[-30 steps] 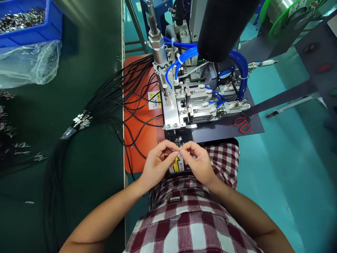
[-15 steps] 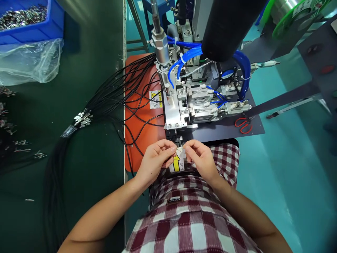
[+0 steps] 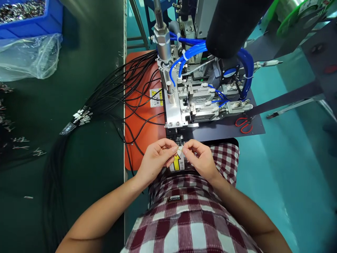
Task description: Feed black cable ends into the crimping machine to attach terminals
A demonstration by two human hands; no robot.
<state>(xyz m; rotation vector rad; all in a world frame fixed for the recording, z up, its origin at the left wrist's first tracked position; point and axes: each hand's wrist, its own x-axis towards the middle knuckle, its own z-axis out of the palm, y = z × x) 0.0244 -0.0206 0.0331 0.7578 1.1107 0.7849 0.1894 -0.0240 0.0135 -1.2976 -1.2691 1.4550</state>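
My left hand (image 3: pixel 158 156) is closed in a pinch, thumb against forefinger, at the front end of the machine. Opposite it, my right hand (image 3: pixel 201 160) pinches in the same way, its fingertips a short gap from the left ones. Fine, light-coloured thin wires (image 3: pixel 180 149) show in that gap, and their ends are hidden by the fingers. Just beneath the hands lies a white label with a yellow arrow (image 3: pixel 177 163). The silver machine (image 3: pixel 173 112) with blue air tubes stands right beyond my fingertips.
Black cables (image 3: pixel 110 88) cross an orange plate (image 3: pixel 143 140) into the machine from a bundle on the dark green table (image 3: pixel 92 175). A blue bin (image 3: pixel 54 23) of small metal parts sits at the far left. Red-handled scissors (image 3: pixel 244 125) lie on the grey base.
My fingertips have parted slightly, and the thin wires between them show more clearly. The whole view has shifted a little; both hands stay at the same place by the machine.
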